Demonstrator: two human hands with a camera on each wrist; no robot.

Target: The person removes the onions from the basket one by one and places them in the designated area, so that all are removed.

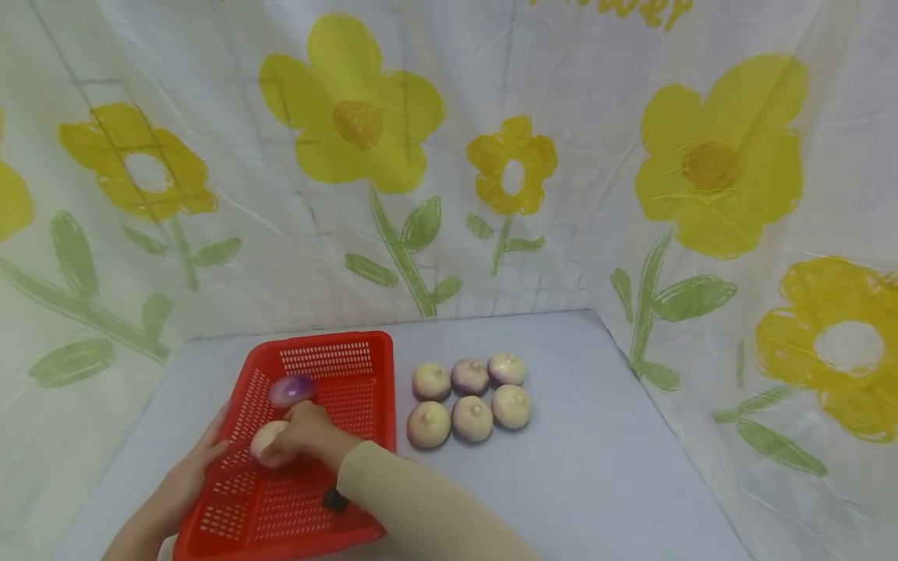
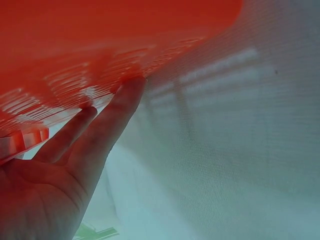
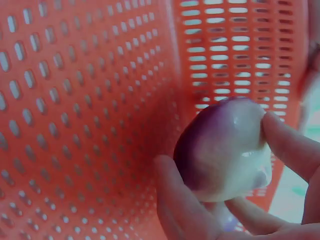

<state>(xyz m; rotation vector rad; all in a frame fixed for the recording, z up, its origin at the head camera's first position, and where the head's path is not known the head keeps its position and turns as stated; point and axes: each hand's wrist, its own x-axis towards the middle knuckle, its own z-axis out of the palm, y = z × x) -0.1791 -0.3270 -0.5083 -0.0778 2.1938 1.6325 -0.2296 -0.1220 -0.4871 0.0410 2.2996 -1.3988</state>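
My right hand (image 1: pixel 309 430) reaches into a red plastic basket (image 1: pixel 390 389) and grips a purple-and-white turnip (image 3: pixel 225 150) between thumb and fingers. In the right wrist view the turnip's purple side faces the perforated basket wall. Just beyond that hand, another turnip (image 1: pixel 292 390), purple side up, lies inside the basket. At the basket's left side, my left hand (image 1: pixel 184 483) holds the wall, with the thumb at the rim. Long fingers (image 2: pixel 107 127) of that hand press the slotted outer wall from below in the left wrist view.
Several turnips (image 1: pixel 472 418) stand in two rows right of the basket, small nubs upward. The white table (image 1: pixel 596 483) extends to the right. A white curtain (image 1: pixel 449 257) with yellow flowers hangs behind and along both sides. A black wrist piece (image 1: pixel 334 499) shows under the right sleeve.
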